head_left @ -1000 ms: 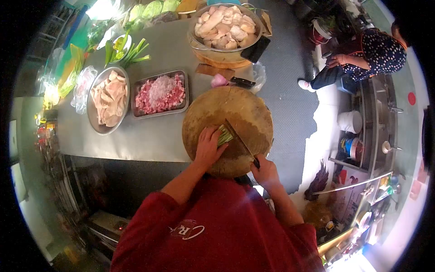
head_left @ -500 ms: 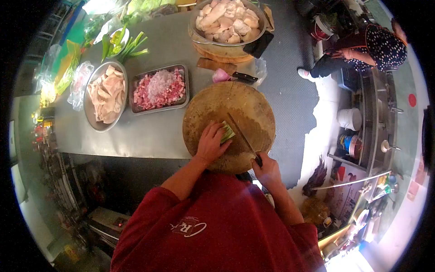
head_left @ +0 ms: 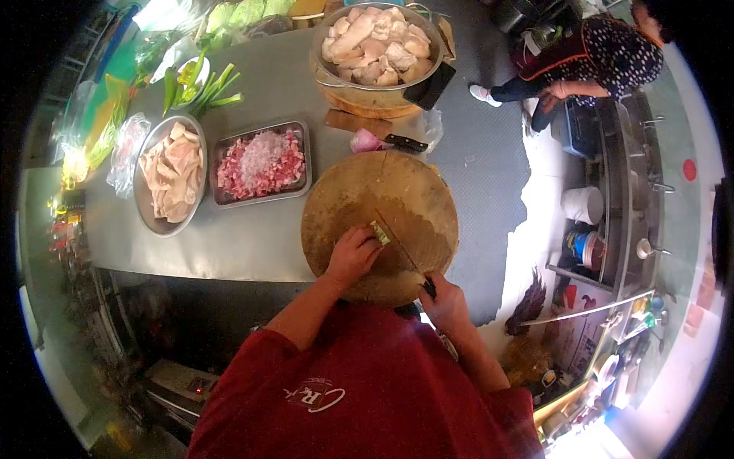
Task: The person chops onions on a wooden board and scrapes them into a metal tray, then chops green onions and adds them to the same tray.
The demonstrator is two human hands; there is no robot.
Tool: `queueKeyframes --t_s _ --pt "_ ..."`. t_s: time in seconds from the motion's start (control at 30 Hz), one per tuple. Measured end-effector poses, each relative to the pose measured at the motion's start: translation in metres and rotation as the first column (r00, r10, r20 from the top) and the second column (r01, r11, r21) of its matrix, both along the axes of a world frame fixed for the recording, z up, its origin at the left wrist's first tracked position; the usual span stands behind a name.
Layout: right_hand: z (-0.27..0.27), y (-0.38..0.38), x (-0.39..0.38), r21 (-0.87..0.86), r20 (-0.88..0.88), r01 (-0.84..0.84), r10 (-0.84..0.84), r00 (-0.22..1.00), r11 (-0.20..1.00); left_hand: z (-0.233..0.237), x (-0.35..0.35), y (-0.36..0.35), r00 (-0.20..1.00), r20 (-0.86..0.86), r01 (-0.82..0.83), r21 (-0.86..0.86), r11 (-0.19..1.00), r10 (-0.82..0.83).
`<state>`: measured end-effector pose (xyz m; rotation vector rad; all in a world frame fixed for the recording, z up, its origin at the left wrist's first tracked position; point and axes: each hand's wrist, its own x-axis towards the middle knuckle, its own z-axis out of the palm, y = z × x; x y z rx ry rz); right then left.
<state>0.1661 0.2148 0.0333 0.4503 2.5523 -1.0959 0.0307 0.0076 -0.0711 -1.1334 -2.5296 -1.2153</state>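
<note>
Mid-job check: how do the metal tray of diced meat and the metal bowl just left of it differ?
The tray is rectangular, while the bowl has a curved rim. The tray holds small red-pink dice; the bowl holds larger, paler pieces. A whitish heap tops the tray's dice, but none shows on the bowl's pieces. Both stand on the table.

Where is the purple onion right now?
In the head view, the purple onion lies on the metal table, just beyond the far edge of the round chopping block and immediately left of a black knife handle.
</note>
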Motion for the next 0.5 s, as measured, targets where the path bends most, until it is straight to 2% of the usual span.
queueKeyframes --t_s 0.13,0.33,0.43,0.5 --pt "-0.002 0.000 0.002 0.020 0.047 -0.010 0.009 0.999 1.000 0.003 0.000 0.002 1.000 -0.013 -0.008 0.009 1.000 0.009" --pt "-0.002 -0.003 0.004 0.019 0.012 -0.061 0.061 0.998 0.998 0.010 0.002 -0.001 1.000 -0.012 0.021 -0.023 1.000 -0.021" --pt "-0.001 -0.006 0.006 0.031 -0.013 -0.090 0.090 0.996 0.995 0.018 0.004 -0.002 0.999 -0.026 0.040 -0.065 0.997 -0.042" --pt "0.006 -0.009 0.000 0.034 -0.015 -0.105 0.106 0.994 0.994 0.017 0.003 -0.001 0.999 -0.023 0.035 -0.151 0.988 -0.039"
